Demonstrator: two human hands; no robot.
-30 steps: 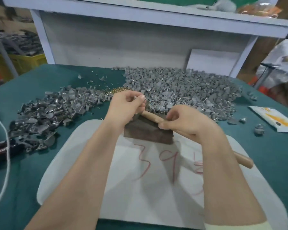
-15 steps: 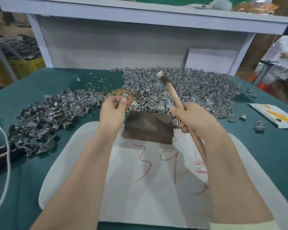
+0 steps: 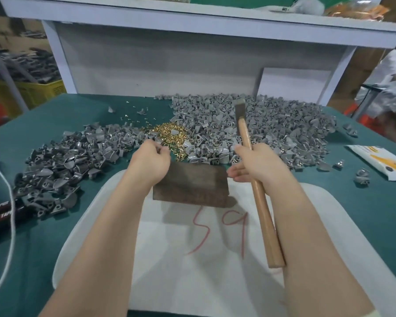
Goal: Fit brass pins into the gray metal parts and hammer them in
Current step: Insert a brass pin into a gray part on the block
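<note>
My right hand (image 3: 258, 163) grips a wooden-handled hammer (image 3: 256, 184), its metal head raised over the big pile of gray metal parts (image 3: 261, 126) at the back. My left hand (image 3: 151, 161) hovers at the near edge of a small heap of brass pins (image 3: 169, 136), fingers pinched together; whether a pin is between them I cannot tell. A dark brown block (image 3: 192, 186) lies between both hands on a white mat (image 3: 192, 259), nothing on its top. A second pile of gray parts (image 3: 62, 161) spreads at the left.
Red-handled pliers (image 3: 0, 209) and a white cord (image 3: 7, 213) lie at the left edge of the green table. A white and yellow packet (image 3: 380, 161) and a few loose gray parts (image 3: 361, 177) sit at the right. A white shelf frame (image 3: 169, 53) closes the back.
The part held over the block a second ago is gone from my hands. My left hand moved to the brass pins. The hammer was swung up and stays raised.
</note>
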